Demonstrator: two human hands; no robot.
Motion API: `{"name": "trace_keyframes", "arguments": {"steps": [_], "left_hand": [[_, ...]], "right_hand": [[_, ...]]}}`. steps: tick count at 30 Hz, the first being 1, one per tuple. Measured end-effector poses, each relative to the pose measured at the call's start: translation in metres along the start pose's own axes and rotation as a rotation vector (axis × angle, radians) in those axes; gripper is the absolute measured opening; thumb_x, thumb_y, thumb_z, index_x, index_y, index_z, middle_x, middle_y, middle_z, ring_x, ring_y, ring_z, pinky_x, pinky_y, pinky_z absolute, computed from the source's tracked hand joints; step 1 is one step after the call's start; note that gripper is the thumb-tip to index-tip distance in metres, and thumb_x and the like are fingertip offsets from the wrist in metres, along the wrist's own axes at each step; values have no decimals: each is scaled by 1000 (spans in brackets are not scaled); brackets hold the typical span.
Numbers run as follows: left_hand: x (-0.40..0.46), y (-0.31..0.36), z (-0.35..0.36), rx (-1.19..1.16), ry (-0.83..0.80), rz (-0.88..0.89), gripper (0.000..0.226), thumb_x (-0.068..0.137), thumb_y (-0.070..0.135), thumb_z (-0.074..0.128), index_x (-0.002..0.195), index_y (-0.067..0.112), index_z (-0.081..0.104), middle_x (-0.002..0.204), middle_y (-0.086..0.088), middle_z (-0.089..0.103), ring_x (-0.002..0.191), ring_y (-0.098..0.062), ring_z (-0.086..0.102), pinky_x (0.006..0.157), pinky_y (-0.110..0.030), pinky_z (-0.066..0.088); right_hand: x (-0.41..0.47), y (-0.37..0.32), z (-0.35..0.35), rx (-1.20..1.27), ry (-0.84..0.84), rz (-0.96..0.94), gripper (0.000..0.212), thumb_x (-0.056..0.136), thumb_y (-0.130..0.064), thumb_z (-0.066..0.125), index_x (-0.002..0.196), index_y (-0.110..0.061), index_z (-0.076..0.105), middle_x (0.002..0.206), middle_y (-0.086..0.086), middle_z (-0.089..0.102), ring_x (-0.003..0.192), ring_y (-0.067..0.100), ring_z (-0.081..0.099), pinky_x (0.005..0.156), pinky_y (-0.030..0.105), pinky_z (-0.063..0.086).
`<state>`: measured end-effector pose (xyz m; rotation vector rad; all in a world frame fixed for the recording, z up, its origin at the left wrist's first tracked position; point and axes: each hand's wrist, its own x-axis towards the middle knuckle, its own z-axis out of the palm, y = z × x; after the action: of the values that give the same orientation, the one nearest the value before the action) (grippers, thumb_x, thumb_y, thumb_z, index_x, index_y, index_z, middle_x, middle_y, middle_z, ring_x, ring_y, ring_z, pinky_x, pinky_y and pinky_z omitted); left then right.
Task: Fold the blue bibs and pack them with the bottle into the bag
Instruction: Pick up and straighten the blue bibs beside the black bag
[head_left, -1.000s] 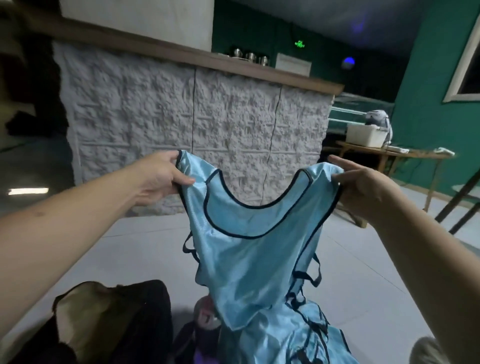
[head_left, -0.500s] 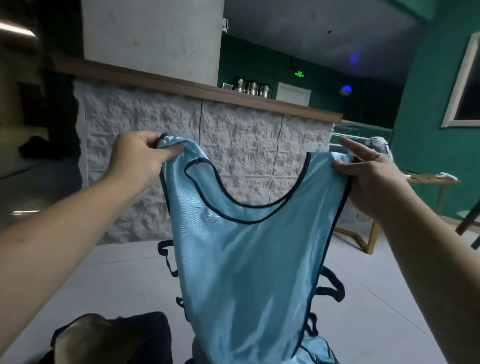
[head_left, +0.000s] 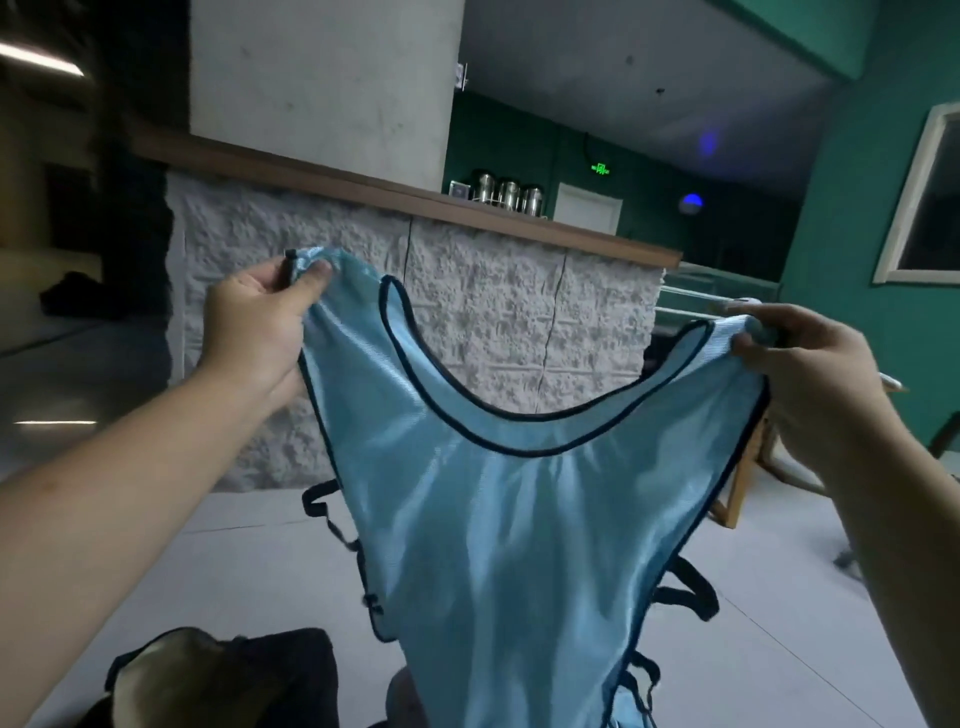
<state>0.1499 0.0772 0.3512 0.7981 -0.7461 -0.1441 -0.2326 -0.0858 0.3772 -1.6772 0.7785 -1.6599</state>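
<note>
I hold one blue bib (head_left: 498, 530) spread out in the air in front of me, its neckline curving between my hands and its body hanging down over the floor (head_left: 249, 545). My left hand (head_left: 260, 322) pinches the left shoulder strap between thumb and fingers; my right hand (head_left: 810, 374) grips the right shoulder strap the same way, fingers curled over the cloth. The bib is open flat and not yet folded, so I judge the folding of this one has only reached the spreading-out stage, and the packing lies ahead.

Below the bib, at the bottom edge of the view, a little more blue cloth (head_left: 631, 719) shows, perhaps another bib, but too little is visible to say whether it is folded. The dark bag (head_left: 218, 680) sits on the floor at lower left with its mouth open; I cannot see anything packed inside it, though its inside is dim and partly cut off. A rounded shape (head_left: 402, 699) just beside the bag, under the hanging bib, may be the bottle, but it is mostly covered and I cannot tell
</note>
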Motion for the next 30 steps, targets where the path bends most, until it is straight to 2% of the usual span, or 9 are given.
{"name": "trace_keyframes", "arguments": {"steps": [5,8,11,14,16,18,20,25,30], "left_hand": [[-8,7,8,93,-75,52,7,84,21,82,79,19,77,82,1,79,76,-17,74,74,-32,60],[-19,1,12,181,-113,37,25,71,39,83,81,17,76,86,-3,80,83,-27,76,80,-45,63],[-29,-11,14,275,-177,32,42,74,50,79,83,9,72,87,-14,77,81,-31,73,82,-62,60],[-37,-21,19,256,-240,-22,44,82,43,75,90,1,67,93,-25,73,79,-28,67,84,-64,55],[-39,-25,22,209,-306,-83,21,89,25,74,91,5,70,93,-22,75,81,-29,70,85,-59,57],[-41,-27,24,134,-377,-152,2,92,8,69,93,8,71,87,-13,77,79,-25,72,80,-44,61],[-42,-25,26,-1,-460,-238,17,94,-6,60,96,9,68,81,-6,75,74,-20,70,71,-31,60],[-46,-13,25,-275,-724,-439,40,69,-20,65,88,15,63,73,-4,61,55,-16,58,61,-32,52],[-63,-10,41,-255,-856,-484,18,77,-5,66,86,11,66,81,-11,66,55,-19,58,54,-30,51]], "right_hand": [[0,-1,-6,-111,-61,-21,32,85,-6,81,110,-25,77,102,10,75,80,21,63,90,38,54],[-7,3,6,-287,-98,-6,19,81,-8,85,81,-27,79,74,6,75,64,21,54,66,31,51],[-13,10,19,-392,-94,3,11,83,-10,83,81,-20,79,47,-9,59,46,12,38,39,16,31],[-18,12,31,-422,-157,-55,18,86,-13,81,76,-26,75,60,-4,62,40,3,36,39,17,31],[-20,13,37,-406,-185,-54,20,88,-15,80,76,-30,73,78,-1,71,50,8,45,47,21,36],[-21,16,42,-315,-225,-23,14,91,-14,77,79,-22,75,95,-2,76,70,16,61,65,27,46],[-23,16,45,-76,-317,43,17,95,-9,69,82,-15,77,101,9,78,86,29,65,79,39,51],[-43,-3,63,426,-563,121,16,86,-9,62,74,-13,71,71,8,58,61,17,53,58,25,49],[-71,-19,90,479,-766,155,18,84,-3,61,73,-12,73,70,10,57,58,17,51,56,29,44]]}}
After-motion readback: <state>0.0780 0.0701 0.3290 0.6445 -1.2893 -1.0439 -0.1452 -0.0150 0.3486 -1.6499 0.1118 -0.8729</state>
